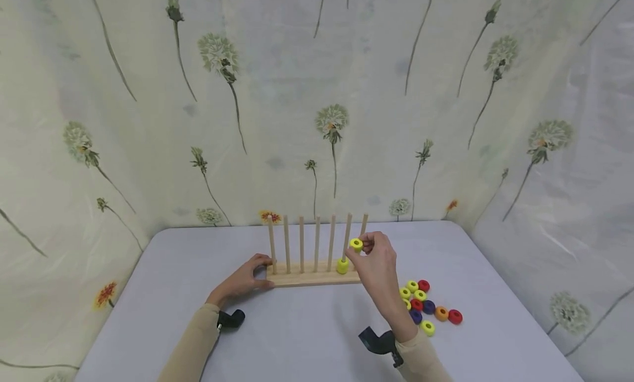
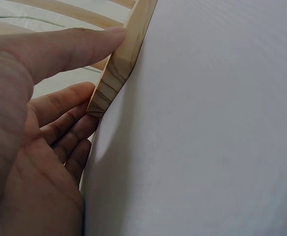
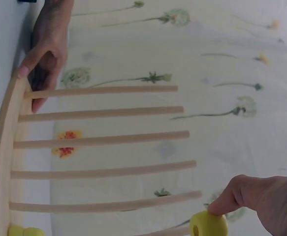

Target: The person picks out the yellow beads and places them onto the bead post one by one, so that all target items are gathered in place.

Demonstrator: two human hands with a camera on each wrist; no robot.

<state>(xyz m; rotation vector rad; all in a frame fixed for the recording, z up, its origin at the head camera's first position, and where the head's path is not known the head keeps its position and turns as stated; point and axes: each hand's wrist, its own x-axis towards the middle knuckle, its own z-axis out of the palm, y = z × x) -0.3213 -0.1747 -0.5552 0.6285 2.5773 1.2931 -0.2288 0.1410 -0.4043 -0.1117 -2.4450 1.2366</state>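
My right hand pinches a yellow bead between thumb and fingers, beside the upper part of a peg near the right end of a wooden peg rack. In the right wrist view the held bead shows its hole, near the tip of a peg. Yellow beads sit stacked low on that peg. At the rack's left end, my left hand grips the base, thumb on the front and fingers behind. The left wrist view shows this thumb against the wood. My right hand partly hides the rack's right end.
Several loose beads in yellow, red, dark blue and orange lie on the white table, right of the rack. My right forearm overlaps the pile's edge. A flower-patterned curtain stands behind the table and at its sides.
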